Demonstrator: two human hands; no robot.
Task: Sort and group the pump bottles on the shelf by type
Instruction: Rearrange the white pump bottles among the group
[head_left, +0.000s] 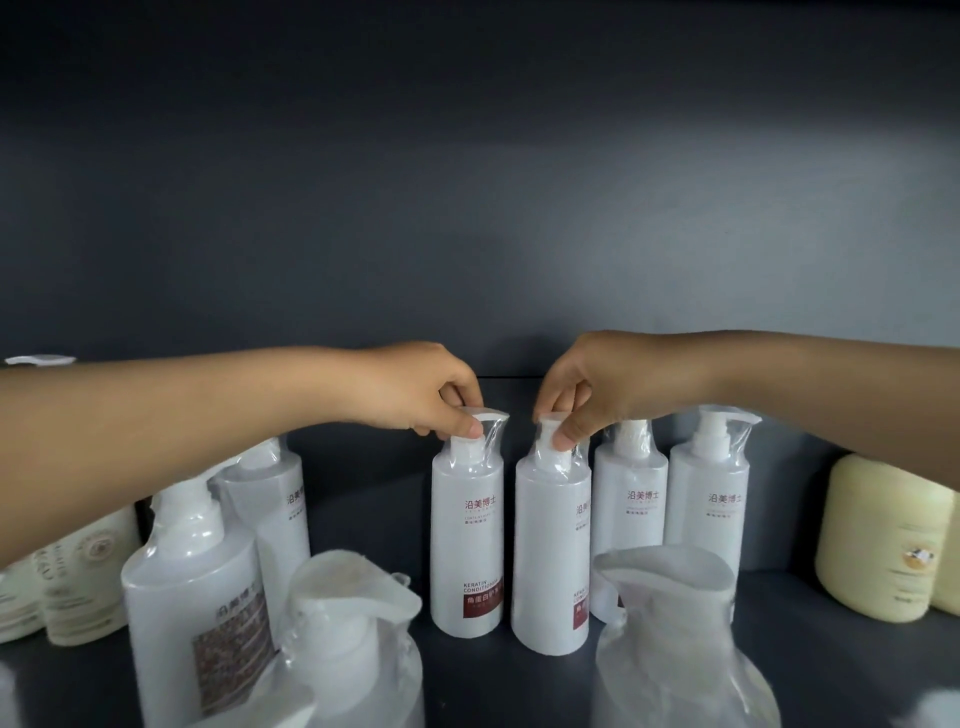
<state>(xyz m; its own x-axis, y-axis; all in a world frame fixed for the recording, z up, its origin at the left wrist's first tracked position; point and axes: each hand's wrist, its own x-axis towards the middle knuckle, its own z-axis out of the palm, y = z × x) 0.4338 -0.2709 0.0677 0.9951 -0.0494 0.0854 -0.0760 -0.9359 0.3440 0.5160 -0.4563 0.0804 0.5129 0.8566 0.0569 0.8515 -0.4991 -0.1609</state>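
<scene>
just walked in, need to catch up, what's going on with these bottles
A person is sorting wrapped white pump bottles on a dark shelf. The left hand pinches the pump of one keratin conditioner bottle, and the right hand pinches the pump of the matching bottle beside it. Both stand upright on the shelf, with two more white bottles just to their right.

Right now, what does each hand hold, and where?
Left hand pinches a plastic-wrapped white pump bottle by its pump head; right hand pinches the neighbouring bottle likewise.

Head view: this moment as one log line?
left hand grips left conditioner bottle | right hand grips right conditioner bottle | both upright on shelf
</scene>
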